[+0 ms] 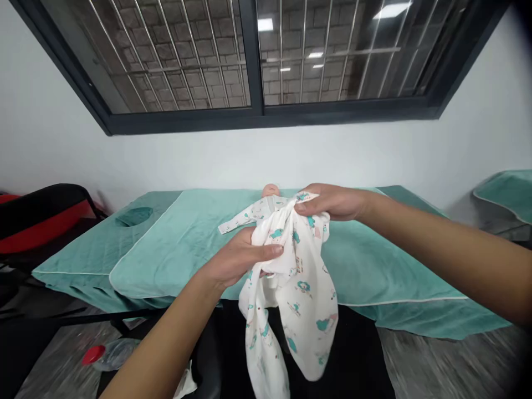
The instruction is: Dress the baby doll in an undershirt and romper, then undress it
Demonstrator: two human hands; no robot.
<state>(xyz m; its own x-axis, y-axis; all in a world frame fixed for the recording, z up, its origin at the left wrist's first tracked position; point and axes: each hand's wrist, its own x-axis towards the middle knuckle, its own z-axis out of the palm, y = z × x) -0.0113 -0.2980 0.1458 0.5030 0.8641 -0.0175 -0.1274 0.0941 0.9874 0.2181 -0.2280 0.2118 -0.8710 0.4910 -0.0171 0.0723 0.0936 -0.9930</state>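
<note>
While left hand (233, 259) and right hand (336, 201) both pinch a printed garment (310, 299), it hangs bunched, towards six o'clock;
left clamps at its ten o'clock, right at one; doll (271, 190) at twelve, on bed (162, 260); probably best: light, even tension, twists shaken out.

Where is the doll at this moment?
Near the head view's centre, the doll lies on the teal sheet, just left of the right hand and partly hidden behind the held printed garment.
</note>
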